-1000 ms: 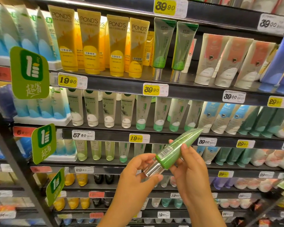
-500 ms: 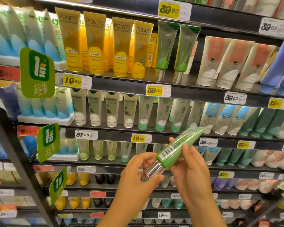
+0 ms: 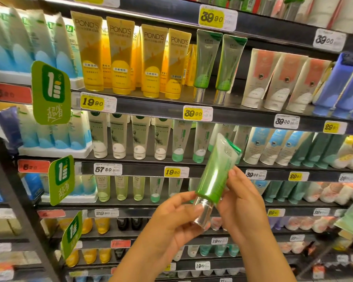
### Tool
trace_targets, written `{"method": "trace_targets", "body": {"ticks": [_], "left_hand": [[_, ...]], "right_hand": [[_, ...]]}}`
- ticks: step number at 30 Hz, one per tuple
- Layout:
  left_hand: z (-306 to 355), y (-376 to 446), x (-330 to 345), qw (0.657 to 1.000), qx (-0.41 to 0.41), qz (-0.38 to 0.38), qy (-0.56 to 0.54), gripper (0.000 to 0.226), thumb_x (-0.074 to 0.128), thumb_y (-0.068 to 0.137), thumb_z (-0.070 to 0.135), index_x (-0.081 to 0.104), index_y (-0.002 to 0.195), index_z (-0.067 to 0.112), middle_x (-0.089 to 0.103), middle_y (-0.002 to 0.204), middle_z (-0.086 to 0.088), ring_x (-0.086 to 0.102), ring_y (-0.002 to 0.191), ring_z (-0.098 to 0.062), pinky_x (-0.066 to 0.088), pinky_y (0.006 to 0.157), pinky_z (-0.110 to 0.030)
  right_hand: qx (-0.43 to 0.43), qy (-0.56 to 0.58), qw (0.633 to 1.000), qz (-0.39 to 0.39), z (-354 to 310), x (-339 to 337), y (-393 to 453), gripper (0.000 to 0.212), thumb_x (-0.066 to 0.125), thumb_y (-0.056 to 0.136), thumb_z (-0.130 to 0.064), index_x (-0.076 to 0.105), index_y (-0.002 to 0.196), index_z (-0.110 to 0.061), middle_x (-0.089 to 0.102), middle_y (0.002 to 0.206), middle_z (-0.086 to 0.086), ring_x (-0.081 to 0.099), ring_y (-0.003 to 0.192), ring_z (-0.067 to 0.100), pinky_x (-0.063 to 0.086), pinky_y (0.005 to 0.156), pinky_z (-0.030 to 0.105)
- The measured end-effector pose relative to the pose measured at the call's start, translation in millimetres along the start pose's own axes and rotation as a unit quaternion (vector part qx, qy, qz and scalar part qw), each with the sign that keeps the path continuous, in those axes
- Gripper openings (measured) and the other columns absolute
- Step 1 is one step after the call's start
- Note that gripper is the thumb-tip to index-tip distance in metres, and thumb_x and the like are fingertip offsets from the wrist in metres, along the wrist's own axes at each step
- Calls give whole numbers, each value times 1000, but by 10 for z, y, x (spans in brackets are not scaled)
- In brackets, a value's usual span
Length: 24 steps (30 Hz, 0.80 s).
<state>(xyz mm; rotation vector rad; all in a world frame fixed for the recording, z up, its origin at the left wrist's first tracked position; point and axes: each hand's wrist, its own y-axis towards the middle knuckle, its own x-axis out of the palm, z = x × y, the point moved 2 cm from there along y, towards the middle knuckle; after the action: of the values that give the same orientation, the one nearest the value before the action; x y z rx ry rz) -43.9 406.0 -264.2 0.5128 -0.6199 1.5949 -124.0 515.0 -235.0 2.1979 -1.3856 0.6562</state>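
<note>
One green tube (image 3: 214, 176): left hand (image 3: 171, 218) pinches its silver cap (image 3: 202, 213), right hand (image 3: 243, 202) grips its body; POND'S tubes (image 3: 118, 55) shelved above.

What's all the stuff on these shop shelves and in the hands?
held tube: one, green with silver cap, tilted between both hands
POND'S tubes: four in front, yellow, upper shelf
shelf tubes: two, green with silver caps, right of the yellow ones
coral-panel tubes: three, white, further right
hanging signs: three, green, left shelf edges
left hand: one, pinches the silver cap
right hand: one, grips the tube's body
</note>
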Motion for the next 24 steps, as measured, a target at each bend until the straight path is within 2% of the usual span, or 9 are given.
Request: {"method": "trace_targets", "body": {"ticks": [3, 8, 11, 13, 15, 17, 19, 22, 24], "left_hand": [[87, -43, 58, 998, -25, -43, -39, 22, 71, 64, 6, 74, 85, 1, 69, 80, -20, 69, 66, -28, 57, 58, -30], [231, -119, 128, 993, -49, -61, -92, 31, 79, 50, 8, 73, 77, -6, 66, 77, -25, 66, 61, -27, 56, 52, -31], [316, -154, 152, 989, -63, -76, -114, 21, 74, 64, 3, 71, 79, -10, 65, 75, -27, 66, 57, -29, 57, 51, -32], [356, -160, 133, 989, -68, -77, -107, 25, 70, 64, 3, 68, 83, -12, 65, 73, -26, 65, 58, -30, 56, 50, -33], [392, -172, 124, 989, -70, -83, -101, 32, 76, 61, 2, 67, 87, -13, 64, 71, -26, 65, 60, -31, 57, 50, -34], [440, -182, 109, 990, -70, -91, -82, 39, 79, 53, 4, 67, 87, -12, 64, 76, -27, 65, 60, -32, 57, 51, -33], [486, -175, 96, 992, -64, -101, -49, 39, 78, 55, 4, 66, 89, -11, 64, 80, -28, 65, 62, -32, 57, 52, -34], [549, -136, 96, 992, -45, -111, 25, 34, 76, 62, 2, 64, 93, -5, 66, 81, -24, 65, 67, -31, 58, 56, -34], [577, -97, 120, 991, -32, -120, 51, 27, 74, 65, 1, 67, 91, -2, 68, 83, -22, 65, 70, -30, 58, 60, -33]], "right_hand": [[15, -33, 999, 10, -27, 51, -5, 33, 56, 79, -22, 60, 107, -5, 68, 78, 5, 67, 67, 13, 55, 54, 30], [36, -55, 997, 42, -29, 147, -3, 31, 58, 84, -23, 60, 108, -2, 67, 78, 8, 65, 64, 15, 55, 55, 30], [42, -57, 996, 48, -42, 218, -15, 26, 57, 87, -22, 60, 104, -2, 68, 77, 8, 67, 63, 17, 56, 54, 31], [41, -59, 996, 51, -54, 271, -23, 31, 61, 80, -24, 61, 102, -2, 68, 77, 10, 67, 62, 19, 56, 53, 32], [39, -62, 996, 54, -61, 308, -34, 37, 62, 75, -27, 62, 102, -1, 66, 79, 11, 66, 63, 20, 56, 54, 33], [33, -65, 996, 60, -63, 344, -43, 38, 63, 74, -28, 62, 102, -1, 66, 81, 12, 66, 64, 20, 57, 56, 33], [17, -71, 995, 67, -78, 378, -52, 37, 62, 73, -28, 63, 98, -2, 66, 80, 12, 65, 64, 20, 56, 58, 33], [-10, -106, 993, 59, -161, 423, -67, 26, 58, 81, -25, 65, 93, -3, 67, 77, 10, 65, 64, 18, 55, 57, 29], [-26, -135, 989, 48, -247, 436, -76, 26, 55, 87, -22, 63, 100, 0, 68, 81, 11, 66, 68, 19, 56, 59, 27]]}}
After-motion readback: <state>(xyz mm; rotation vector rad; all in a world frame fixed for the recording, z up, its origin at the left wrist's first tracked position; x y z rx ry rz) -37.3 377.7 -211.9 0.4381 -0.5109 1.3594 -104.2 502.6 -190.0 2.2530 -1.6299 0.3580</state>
